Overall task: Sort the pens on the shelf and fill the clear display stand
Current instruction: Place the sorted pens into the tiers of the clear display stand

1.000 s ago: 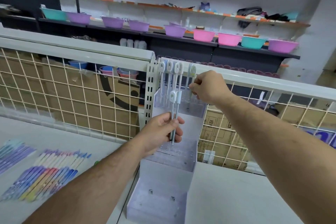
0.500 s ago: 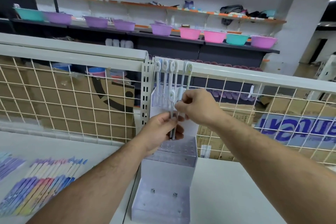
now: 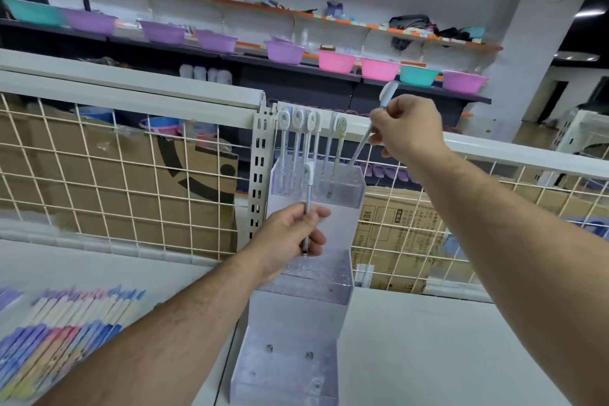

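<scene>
A: Stand status?

B: Clear display stand sits at the back edge of the shelf, against the wire grid. Four standing pens in the top tier, three packed from its left end, so the free holes are toward the right.

A: Hands?

B: Right hand pinches a white-capped pen, tilted, tip aimed down at the top tier's right side. I'd say it's angled to find a hole. Left hand grips a spare pen upright, just in front of the stand. It's probably a buffer, saving a trip back to the stock.

A: Stock?

B: Coloured pens lie in a row near the shelf's left front edge, well apart from the stand. Only the top tier holds pens, so my read is that it's early in the fill.
</scene>
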Available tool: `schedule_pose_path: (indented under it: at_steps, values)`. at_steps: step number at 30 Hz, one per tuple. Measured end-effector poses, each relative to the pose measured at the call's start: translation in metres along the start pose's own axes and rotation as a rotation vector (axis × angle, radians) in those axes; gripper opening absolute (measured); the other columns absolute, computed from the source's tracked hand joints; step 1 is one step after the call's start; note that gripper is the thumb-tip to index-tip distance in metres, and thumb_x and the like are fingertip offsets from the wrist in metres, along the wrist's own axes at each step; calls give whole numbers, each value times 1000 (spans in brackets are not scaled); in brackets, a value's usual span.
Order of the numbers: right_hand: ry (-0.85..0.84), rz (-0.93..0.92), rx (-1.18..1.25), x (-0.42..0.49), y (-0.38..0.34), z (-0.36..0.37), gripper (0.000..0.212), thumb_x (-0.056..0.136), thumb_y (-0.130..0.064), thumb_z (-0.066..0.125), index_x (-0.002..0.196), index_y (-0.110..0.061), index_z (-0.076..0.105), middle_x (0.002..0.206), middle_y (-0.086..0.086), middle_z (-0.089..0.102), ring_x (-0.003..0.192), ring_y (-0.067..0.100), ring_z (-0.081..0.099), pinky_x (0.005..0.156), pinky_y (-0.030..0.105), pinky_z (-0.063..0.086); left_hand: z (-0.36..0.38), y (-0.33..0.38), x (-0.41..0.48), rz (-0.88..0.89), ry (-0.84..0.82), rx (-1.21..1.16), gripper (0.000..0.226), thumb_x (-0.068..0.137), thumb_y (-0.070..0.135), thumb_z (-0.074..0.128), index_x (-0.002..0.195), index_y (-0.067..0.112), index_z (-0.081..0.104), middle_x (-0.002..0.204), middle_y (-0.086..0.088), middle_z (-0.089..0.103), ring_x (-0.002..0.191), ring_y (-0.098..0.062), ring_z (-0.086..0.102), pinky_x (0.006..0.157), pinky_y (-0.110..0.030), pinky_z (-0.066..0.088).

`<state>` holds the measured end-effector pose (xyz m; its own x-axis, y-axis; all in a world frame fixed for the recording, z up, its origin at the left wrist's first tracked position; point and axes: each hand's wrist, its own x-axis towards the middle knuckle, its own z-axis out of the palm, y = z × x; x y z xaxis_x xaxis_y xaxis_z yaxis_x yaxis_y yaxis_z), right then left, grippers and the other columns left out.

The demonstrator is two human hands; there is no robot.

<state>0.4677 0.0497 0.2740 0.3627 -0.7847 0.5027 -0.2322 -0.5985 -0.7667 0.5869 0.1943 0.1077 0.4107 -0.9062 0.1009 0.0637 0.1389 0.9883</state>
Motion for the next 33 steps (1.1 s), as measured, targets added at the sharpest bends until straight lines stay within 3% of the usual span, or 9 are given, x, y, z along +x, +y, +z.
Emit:
schedule_pose_path:
  at_steps: [2, 7, 13, 16, 21, 25, 27, 33]
  values:
    - [-14, -11, -24, -1, 2, 7, 13, 99, -25, 63, 89, -17, 65, 81, 1, 72, 61, 7, 72, 49, 22, 54, 0, 0, 1, 1, -1, 23, 22, 102, 32, 52, 103, 34, 74, 79, -3, 69, 77, -21, 69, 75, -27, 58]
    - [6, -41, -92, 3, -3, 13, 15, 99, -25, 63, 86, -17, 63, 83, 4, 72, 63, 11, 72, 52, 25, 56, 0, -2, 2, 7, -2, 22, 22, 102, 28, 54, 106, 33, 75, 78, -6, 60, 66, -13, 63, 95, -50, 56]
    - [-115, -62, -276, 1, 4, 21, 19, 98, -23, 64, 84, -10, 66, 78, 8, 71, 63, 18, 69, 53, 30, 52, -1, -3, 3, -1, -8, -14, 24, 103, 23, 54, 111, 29, 75, 75, -4, 54, 60, -10, 55, 93, -47, 58]
    - [-210, -7, -322, -3, 14, 29, 20, 97, -22, 65, 80, -11, 68, 74, 6, 73, 64, 17, 71, 63, 36, 61, -2, -2, 4, -24, -13, -80, 26, 102, 17, 53, 109, 23, 77, 73, -5, 55, 61, -12, 54, 84, -40, 59]
    - [-184, 23, -314, -4, 19, 31, 20, 93, -24, 71, 77, -13, 70, 70, 3, 73, 54, 7, 66, 51, 23, 49, -2, -2, 3, -39, 1, -86, 27, 102, 11, 50, 107, 14, 76, 73, -6, 57, 62, -14, 53, 85, -41, 59]
    - [-138, 35, -279, -19, 24, 29, 19, 89, -25, 75, 76, -12, 68, 70, 4, 69, 63, 18, 65, 59, 33, 56, 1, 1, -1, -10, -1, -18, 25, 105, 17, 50, 113, 17, 73, 77, -8, 60, 66, -14, 59, 97, -51, 54]
    - [-120, 9, -250, -32, 27, 30, 19, 89, -22, 71, 74, -13, 66, 67, 2, 66, 61, 18, 60, 55, 31, 51, 1, 3, -3, -1, -3, -6, 25, 105, 18, 49, 114, 20, 72, 79, -8, 62, 70, -17, 60, 97, -52, 53]
    - [-267, -32, -151, -61, 29, 28, 19, 85, -19, 74, 67, -14, 68, 53, -10, 64, 44, -2, 52, 43, 16, 41, 4, 5, -4, 11, -9, -16, 25, 105, 17, 48, 113, 21, 72, 77, -7, 62, 75, -20, 58, 95, -53, 52]
